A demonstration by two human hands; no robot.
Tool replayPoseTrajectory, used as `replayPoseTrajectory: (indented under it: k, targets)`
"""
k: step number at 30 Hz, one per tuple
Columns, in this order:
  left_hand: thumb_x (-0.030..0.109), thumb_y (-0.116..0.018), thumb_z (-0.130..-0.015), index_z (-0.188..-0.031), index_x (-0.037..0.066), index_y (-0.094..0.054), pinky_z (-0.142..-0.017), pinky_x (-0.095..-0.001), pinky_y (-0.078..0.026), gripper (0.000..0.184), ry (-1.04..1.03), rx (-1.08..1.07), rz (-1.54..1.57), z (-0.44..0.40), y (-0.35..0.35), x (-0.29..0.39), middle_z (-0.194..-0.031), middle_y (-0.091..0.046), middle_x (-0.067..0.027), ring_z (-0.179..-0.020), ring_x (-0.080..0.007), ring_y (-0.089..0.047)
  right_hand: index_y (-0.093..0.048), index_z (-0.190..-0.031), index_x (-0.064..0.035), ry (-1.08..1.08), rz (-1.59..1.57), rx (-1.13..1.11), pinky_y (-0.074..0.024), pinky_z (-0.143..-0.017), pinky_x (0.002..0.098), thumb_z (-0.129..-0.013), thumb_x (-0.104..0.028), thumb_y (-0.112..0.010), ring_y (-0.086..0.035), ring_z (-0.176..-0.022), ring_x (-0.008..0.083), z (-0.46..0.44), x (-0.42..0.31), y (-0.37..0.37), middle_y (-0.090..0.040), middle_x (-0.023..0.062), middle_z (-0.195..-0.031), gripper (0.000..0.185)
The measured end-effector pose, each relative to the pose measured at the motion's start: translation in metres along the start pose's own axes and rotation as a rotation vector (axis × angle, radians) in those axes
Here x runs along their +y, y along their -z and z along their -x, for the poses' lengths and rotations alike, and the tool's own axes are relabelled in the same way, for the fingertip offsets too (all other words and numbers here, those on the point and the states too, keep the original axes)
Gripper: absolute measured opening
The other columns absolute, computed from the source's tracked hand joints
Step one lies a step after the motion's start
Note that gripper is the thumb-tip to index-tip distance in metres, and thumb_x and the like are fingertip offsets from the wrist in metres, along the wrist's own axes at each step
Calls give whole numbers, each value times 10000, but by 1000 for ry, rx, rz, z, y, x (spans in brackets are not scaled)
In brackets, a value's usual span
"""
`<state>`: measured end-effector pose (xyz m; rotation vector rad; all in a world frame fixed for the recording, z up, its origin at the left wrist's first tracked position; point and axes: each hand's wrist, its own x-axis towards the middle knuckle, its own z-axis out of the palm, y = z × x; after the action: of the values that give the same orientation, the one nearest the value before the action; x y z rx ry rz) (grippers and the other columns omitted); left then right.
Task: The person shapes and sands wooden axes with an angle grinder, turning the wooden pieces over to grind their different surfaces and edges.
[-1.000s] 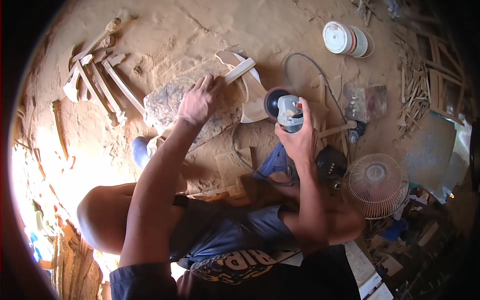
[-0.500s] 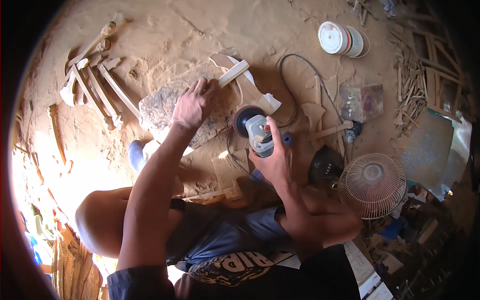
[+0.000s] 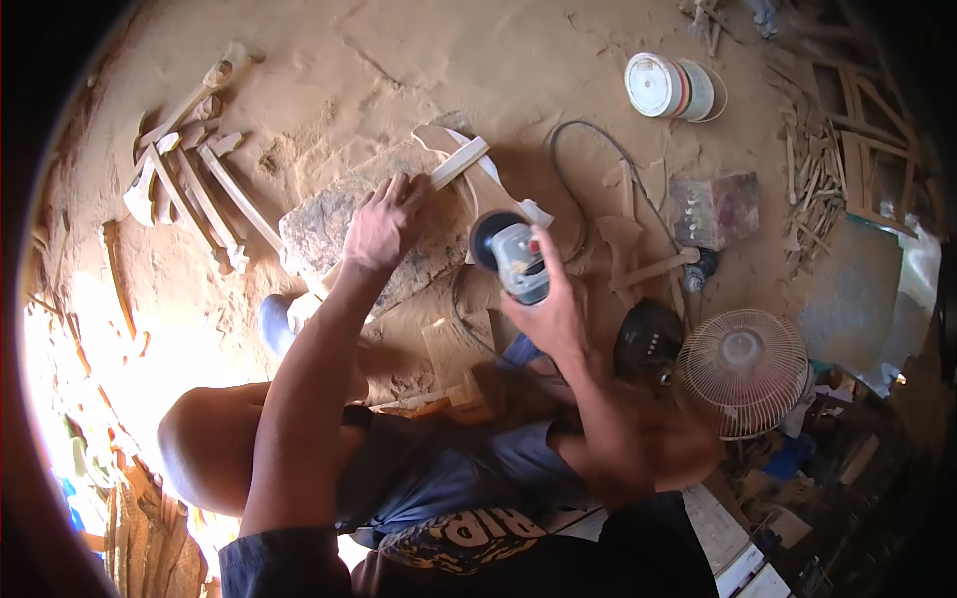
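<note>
My left hand point(image 3: 385, 225) is closed round the handle end of a pale wooden axe-shaped piece point(image 3: 461, 163), pressing it down on a rough, mottled block point(image 3: 334, 204). The piece's wide curved part lies past my fingers, toward the right end of the block. In my right hand point(image 3: 554, 311) is an angle grinder point(image 3: 524, 263) with a translucent grey head and a red button. Its round dark disc point(image 3: 488, 239) is at the near edge of the wooden piece; whether they touch, I cannot tell.
Several carved wooden pieces point(image 3: 186, 204) lie on the sandy ground at left. A power cord point(image 3: 563, 128) loops beyond the grinder. To the right are a white bucket point(image 3: 653, 86), a stained box point(image 3: 716, 209), a fan point(image 3: 742, 374) and a pile of wood offcuts point(image 3: 817, 179).
The view has shifted slightly. The grinder has moved a little away from my body against the wooden piece, and its head has tilted. My left hand keeps its hold.
</note>
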<state>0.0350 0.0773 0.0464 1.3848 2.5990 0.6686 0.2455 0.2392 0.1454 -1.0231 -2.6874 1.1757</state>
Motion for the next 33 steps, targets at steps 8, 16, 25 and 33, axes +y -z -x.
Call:
replayPoseTrajectory:
  k: [8, 16, 25, 33]
  targets:
    - [248, -674, -939, -1308, 91, -637, -902, -423, -571, 403, 32, -45, -29, -2, -5, -1, -1223, -617, -136, -1106, -298, -652, -439, -1537, -156, -94, 73, 80, -588, -865, 511, -729, -147, -826, -703, -1051, 465, -22, 3, 14, -702, 258, -1228, 895]
    - [242, -659, -952, -1314, 77, -637, -919, -425, -563, 399, -2, 4, -26, 0, -6, -3, -1218, -620, -144, -1123, -297, -648, -433, -1538, -66, -183, 42, 194, -568, -947, 418, -748, -128, -812, -726, -1109, 337, -31, 13, 16, -705, 239, -1244, 879]
    - [217, -663, -963, -1281, 89, -635, -817, -426, -583, 344, 13, 6, 12, -3, -2, 3, -1062, -601, -106, -1001, -293, -665, -439, -1540, -168, -90, 20, 139, -585, -894, 476, -741, -136, -819, -709, -1078, 440, -30, -4, -3, -734, 227, -1164, 886]
    - [288, -652, -961, -1443, 150, -529, -784, -498, -600, 516, 45, -44, -42, 1, -13, -2, -1126, -610, -131, -1031, -364, -654, -412, -1551, -137, -342, 21, 313, -560, -933, 500, -711, -213, -854, -694, -1099, 449, -26, 23, 36, -691, 245, -1262, 953]
